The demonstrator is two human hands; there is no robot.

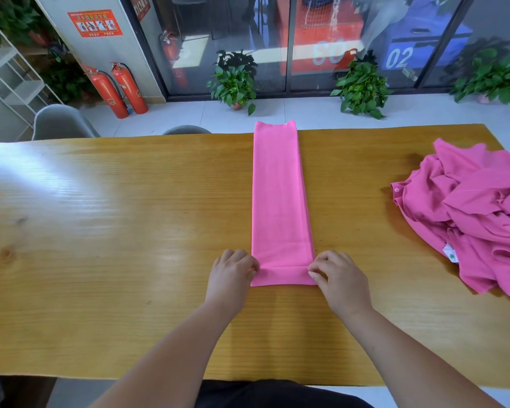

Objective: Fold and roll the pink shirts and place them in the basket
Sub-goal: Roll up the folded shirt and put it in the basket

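Rolling begins: left hand (233,270) and right hand (337,275) fingers pinch the folded pink shirt's (278,195) turned near hem on the desk (100,216); next, even rolling away.

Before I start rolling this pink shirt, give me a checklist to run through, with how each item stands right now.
1. The folded shirt lies flat as a narrow strip on the table: ok.
2. Its near end is turned over into a straight first fold: ok.
3. The left hand pinches the fold's left corner and the right hand its right corner: ok.
4. The far end rests on the table: not ok, it reaches past the far edge.
5. The pile of loose shirts lies apart from the strip: ok.
6. The basket is ready: cannot tell, none in view.
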